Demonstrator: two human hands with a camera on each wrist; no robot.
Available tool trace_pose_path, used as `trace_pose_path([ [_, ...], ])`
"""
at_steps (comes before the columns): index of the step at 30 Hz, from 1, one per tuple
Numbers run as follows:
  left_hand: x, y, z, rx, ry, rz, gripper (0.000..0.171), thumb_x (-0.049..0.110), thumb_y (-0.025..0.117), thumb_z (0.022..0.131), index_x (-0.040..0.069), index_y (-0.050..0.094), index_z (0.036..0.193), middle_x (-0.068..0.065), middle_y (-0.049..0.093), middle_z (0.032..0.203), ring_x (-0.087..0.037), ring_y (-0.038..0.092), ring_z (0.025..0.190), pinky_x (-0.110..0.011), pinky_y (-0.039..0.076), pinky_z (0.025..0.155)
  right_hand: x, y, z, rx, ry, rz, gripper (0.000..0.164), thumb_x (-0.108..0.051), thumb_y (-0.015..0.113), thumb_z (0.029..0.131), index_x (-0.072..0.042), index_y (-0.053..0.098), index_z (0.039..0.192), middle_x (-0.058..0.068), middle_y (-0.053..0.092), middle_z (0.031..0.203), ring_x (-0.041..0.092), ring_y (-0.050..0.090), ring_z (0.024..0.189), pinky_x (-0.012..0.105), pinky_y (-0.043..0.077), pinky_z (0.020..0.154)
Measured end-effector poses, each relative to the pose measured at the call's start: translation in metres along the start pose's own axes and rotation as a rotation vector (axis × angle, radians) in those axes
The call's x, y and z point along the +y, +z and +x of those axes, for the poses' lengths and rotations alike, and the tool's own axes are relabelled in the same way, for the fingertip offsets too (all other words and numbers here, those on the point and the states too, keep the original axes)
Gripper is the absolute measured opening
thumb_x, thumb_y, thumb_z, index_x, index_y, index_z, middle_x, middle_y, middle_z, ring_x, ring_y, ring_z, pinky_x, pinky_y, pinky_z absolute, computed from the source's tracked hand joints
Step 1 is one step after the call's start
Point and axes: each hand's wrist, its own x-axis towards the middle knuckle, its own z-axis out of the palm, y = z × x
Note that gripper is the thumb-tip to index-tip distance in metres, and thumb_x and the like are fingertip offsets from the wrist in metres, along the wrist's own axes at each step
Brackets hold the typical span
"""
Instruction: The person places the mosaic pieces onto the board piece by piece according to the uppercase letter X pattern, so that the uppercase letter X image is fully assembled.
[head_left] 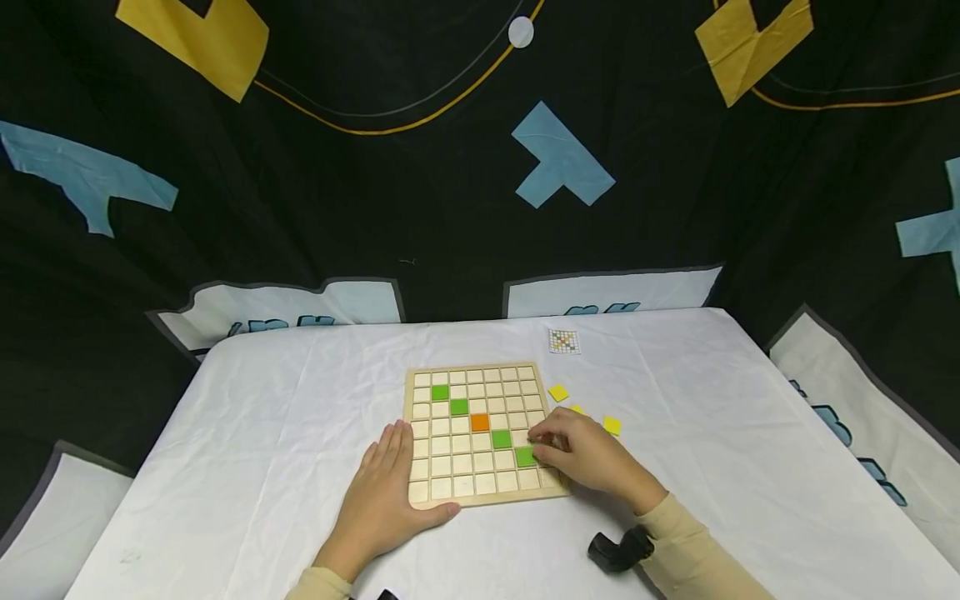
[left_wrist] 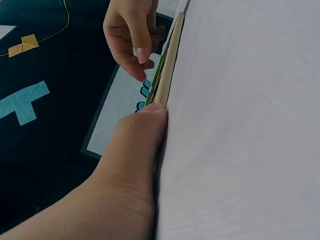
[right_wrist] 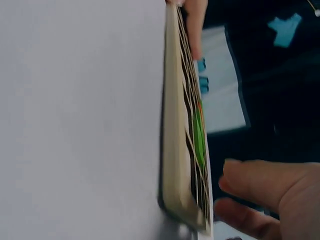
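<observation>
A wooden grid board (head_left: 442, 467) lies on the white table. An orange tile (head_left: 480, 422) sits in its middle, with green tiles (head_left: 459, 407) on a diagonal to either side. Along the board's left edge lies my left hand (head_left: 382, 492), fingers straight and thumb at the near edge. My right hand (head_left: 588, 450) hovers over the board's right side, fingers loosely bent beside the lower-right green tile (head_left: 525, 457). In the right wrist view, a gap shows between its thumb (right_wrist: 260, 180) and finger, and nothing is visible in it.
Loose yellow tiles (head_left: 558, 392) lie right of the board, one partly behind my right hand. A small card with a coloured grid pattern (head_left: 564, 342) rests beyond the board's far right corner. A black curtain (head_left: 420, 225) hangs behind the table (head_left: 247, 467).
</observation>
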Motion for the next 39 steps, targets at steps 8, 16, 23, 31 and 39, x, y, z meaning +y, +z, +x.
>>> trace_pose_path([
  [8,-0.001,0.001,0.0,0.012,0.006,0.0,0.136,0.091,0.054,0.067,-0.007,0.019,0.155,-0.02,0.019,0.164,-0.035,0.018,0.154,-0.054,0.022,0.123,0.022,-0.012,0.019,0.189,0.2,-0.168,0.029,-0.029,0.071,0.092,-0.013,0.07,0.116,-0.003,0.06,0.087,0.012,0.05,0.069,0.027,0.041,0.059],
  [16,-0.001,0.001,-0.001,0.021,0.009,-0.005,0.135,0.091,0.055,0.068,-0.008,0.021,0.154,-0.021,0.02,0.163,-0.036,0.019,0.153,-0.054,0.021,0.123,0.029,-0.015,0.038,0.206,0.318,-0.272,0.04,-0.036,0.072,0.089,-0.008,0.07,0.117,0.004,0.061,0.087,0.017,0.053,0.072,0.028,0.041,0.058],
  [23,0.0,0.001,-0.001,0.013,0.005,-0.005,0.134,0.09,0.055,0.068,-0.007,0.021,0.154,-0.021,0.019,0.164,-0.036,0.018,0.154,-0.054,0.021,0.123,0.031,-0.013,0.048,0.185,0.312,-0.269,0.033,-0.032,0.074,0.088,-0.007,0.071,0.111,0.002,0.058,0.085,0.017,0.052,0.074,0.028,0.041,0.061],
  [31,0.0,0.0,0.0,0.005,0.007,0.004,0.135,0.091,0.055,0.068,-0.007,0.02,0.154,-0.02,0.019,0.164,-0.035,0.018,0.154,-0.054,0.022,0.123,0.034,-0.014,0.056,0.204,0.323,-0.137,0.017,-0.016,0.073,0.089,-0.013,0.066,0.104,0.003,0.062,0.088,0.018,0.055,0.077,0.032,0.044,0.068],
  [39,0.0,0.001,-0.001,0.028,0.01,-0.007,0.134,0.09,0.057,0.068,-0.007,0.022,0.154,-0.02,0.02,0.164,-0.035,0.019,0.153,-0.053,0.021,0.123,0.021,-0.011,0.072,0.231,0.275,-0.011,0.012,-0.016,0.069,0.092,-0.015,0.065,0.103,0.001,0.065,0.092,0.018,0.056,0.082,0.03,0.042,0.07],
])
